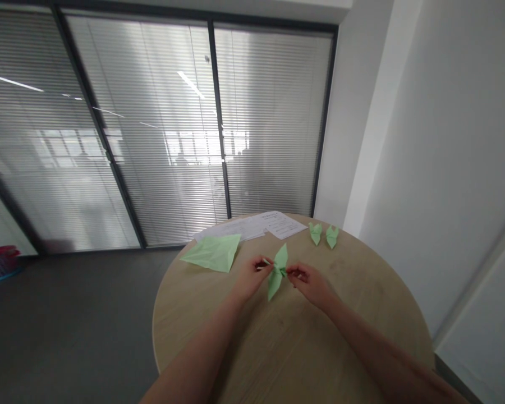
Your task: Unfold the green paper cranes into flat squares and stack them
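A light green origami figure (279,270) with two pointed wings is held above the round table, between my two hands. My left hand (252,276) pinches its left side with thumb and fingers. On the other side, the fingertips of my right hand (307,281) are closed on the figure's narrow right end. One wing points away from me and the other toward me. Just left of my left hand lies a creased green paper sheet (215,252). Two small folded green paper pieces, a left one (315,233) and a right one (332,237), rest at the back right.
Printed white papers (252,225) lie along the far edge of the wooden round table (286,348). Behind it stands a glass partition with blinds (177,140). A white wall (446,168) is close on the right. A red and blue basket (0,264) sits on the floor at far left.
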`<state>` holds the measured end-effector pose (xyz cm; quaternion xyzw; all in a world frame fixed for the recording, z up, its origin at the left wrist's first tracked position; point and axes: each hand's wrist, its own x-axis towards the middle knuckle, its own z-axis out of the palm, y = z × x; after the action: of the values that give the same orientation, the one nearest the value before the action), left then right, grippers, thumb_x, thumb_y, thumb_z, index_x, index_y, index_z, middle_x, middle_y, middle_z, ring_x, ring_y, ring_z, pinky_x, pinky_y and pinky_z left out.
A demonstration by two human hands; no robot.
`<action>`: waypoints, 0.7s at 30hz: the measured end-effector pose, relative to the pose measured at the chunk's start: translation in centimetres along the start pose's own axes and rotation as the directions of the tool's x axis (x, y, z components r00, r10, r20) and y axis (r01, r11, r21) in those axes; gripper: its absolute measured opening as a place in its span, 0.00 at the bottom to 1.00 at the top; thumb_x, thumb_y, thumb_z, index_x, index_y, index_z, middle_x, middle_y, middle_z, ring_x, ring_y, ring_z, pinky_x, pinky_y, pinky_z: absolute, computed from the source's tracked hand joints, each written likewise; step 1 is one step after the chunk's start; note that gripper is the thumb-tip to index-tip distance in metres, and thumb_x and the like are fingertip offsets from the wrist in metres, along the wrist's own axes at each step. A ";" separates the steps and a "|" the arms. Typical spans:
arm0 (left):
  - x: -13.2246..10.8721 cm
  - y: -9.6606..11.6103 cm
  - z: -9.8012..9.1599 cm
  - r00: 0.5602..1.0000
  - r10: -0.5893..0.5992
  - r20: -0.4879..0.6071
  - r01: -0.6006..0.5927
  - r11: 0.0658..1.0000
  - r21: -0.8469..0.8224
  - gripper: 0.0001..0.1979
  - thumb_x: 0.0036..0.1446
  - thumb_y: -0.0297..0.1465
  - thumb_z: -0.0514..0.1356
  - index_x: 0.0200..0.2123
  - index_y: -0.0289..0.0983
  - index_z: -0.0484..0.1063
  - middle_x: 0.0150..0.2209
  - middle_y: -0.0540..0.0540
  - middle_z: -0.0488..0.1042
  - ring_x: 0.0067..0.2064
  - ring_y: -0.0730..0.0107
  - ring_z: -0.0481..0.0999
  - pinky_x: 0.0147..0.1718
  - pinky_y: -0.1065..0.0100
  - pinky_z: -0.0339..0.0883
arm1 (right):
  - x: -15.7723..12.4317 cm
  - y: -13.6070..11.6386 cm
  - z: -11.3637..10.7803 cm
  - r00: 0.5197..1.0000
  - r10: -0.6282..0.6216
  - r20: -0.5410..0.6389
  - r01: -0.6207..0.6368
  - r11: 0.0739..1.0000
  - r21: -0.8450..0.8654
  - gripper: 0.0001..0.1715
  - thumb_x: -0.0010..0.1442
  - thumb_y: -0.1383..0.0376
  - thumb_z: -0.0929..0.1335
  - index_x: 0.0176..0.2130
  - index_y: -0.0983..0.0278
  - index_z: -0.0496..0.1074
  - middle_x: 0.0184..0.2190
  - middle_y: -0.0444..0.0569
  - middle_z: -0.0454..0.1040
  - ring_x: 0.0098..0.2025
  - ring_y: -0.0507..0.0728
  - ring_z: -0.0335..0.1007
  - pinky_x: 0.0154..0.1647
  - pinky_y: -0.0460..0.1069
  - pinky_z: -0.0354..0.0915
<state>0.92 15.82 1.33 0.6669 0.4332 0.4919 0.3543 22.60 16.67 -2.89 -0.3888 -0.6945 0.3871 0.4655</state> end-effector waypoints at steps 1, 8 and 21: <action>0.0 0.0 -0.1 1.000 0.002 -0.006 -0.002 1.000 -0.004 0.13 0.54 0.40 0.67 0.36 0.35 0.79 0.32 0.45 0.80 0.35 0.64 0.78 0.38 0.65 0.70 | 0.0 0.0 0.1 1.000 0.005 0.012 -0.006 1.000 0.010 0.16 0.55 0.53 0.71 0.41 0.59 0.77 0.34 0.49 0.76 0.35 0.57 0.71 0.37 0.52 0.69; 0.2 -0.1 -0.1 0.997 0.060 -0.038 -0.062 0.997 -0.050 0.12 0.54 0.39 0.68 0.35 0.36 0.80 0.37 0.43 0.81 0.40 0.61 0.80 0.41 0.63 0.73 | 0.3 0.2 -0.2 0.980 0.172 -0.103 -0.153 0.973 0.176 0.23 0.56 0.46 0.70 0.39 0.61 0.68 0.33 0.49 0.75 0.30 0.55 0.70 0.29 0.49 0.68; -0.4 0.8 0.6 0.984 0.118 0.132 -0.122 0.992 0.022 0.07 0.56 0.32 0.65 0.35 0.36 0.81 0.41 0.41 0.81 0.44 0.59 0.80 0.45 0.61 0.75 | 0.1 -0.7 -0.3 0.983 0.179 0.039 -0.183 0.966 0.180 0.26 0.55 0.44 0.72 0.41 0.62 0.76 0.39 0.51 0.77 0.38 0.57 0.72 0.32 0.48 0.69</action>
<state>1.64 15.09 1.69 0.7276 0.3758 0.4612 0.3415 22.71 16.58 -2.15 -0.4017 -0.6228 0.4943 0.4543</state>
